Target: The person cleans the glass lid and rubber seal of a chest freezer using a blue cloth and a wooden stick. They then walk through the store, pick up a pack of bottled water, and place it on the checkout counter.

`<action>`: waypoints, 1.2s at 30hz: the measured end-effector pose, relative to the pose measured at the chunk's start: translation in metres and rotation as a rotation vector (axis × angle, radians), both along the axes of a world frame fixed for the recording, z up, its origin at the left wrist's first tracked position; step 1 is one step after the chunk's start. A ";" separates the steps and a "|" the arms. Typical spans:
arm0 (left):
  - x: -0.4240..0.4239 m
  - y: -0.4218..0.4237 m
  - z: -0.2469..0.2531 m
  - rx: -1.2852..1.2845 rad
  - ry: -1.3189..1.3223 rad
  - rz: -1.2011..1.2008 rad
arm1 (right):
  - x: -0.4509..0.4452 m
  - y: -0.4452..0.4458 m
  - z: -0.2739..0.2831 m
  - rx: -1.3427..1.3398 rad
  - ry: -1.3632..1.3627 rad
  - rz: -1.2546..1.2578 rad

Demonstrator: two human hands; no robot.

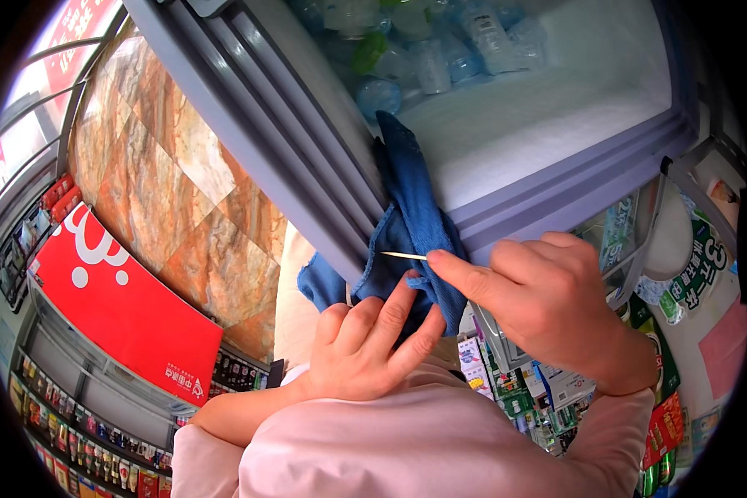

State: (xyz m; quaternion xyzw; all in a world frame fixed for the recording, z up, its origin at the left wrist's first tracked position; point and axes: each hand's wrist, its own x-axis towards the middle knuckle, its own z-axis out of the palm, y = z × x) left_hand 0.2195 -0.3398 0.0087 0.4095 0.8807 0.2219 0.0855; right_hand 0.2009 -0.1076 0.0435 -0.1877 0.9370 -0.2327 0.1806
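Observation:
My right hand (535,299) pinches a wooden toothpick (403,255) between thumb and forefinger. Its pointed end reaches left over a blue cloth (420,205). This cloth drapes over the near corner of a chest freezer's grey frame (342,239), with one end hanging inside. Just below the toothpick, my left hand (376,345) holds the cloth's lower folds at the corner, the bunched fabric lying between forefinger and thumb. The parts of the cloth beneath my left fingers are hidden.
Inside the frosted freezer lie several clear plastic packages or cups (436,65). Marble-patterned floor tiles (187,162) show to the left, beside a red panel (131,299) above stocked shelves (93,429). A transparent bin (635,230) and packaged goods (560,392) stand at right.

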 end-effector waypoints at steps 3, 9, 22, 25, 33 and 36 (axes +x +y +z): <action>-0.001 -0.001 0.000 0.014 -0.032 0.007 | 0.001 -0.004 -0.001 0.005 -0.032 0.027; -0.002 -0.004 -0.002 0.142 -0.077 0.006 | 0.003 -0.013 0.001 -0.011 -0.072 0.048; -0.004 -0.009 -0.010 0.344 -0.155 -0.088 | -0.009 -0.023 0.009 -0.017 -0.115 -0.017; -0.009 -0.008 -0.007 0.366 -0.215 -0.124 | -0.011 -0.030 0.005 -0.038 -0.073 -0.063; -0.013 -0.010 -0.009 0.404 -0.237 -0.169 | -0.011 -0.031 0.008 -0.074 -0.087 -0.100; -0.015 -0.010 -0.007 0.407 -0.254 -0.187 | -0.016 -0.035 0.000 -0.117 -0.055 -0.169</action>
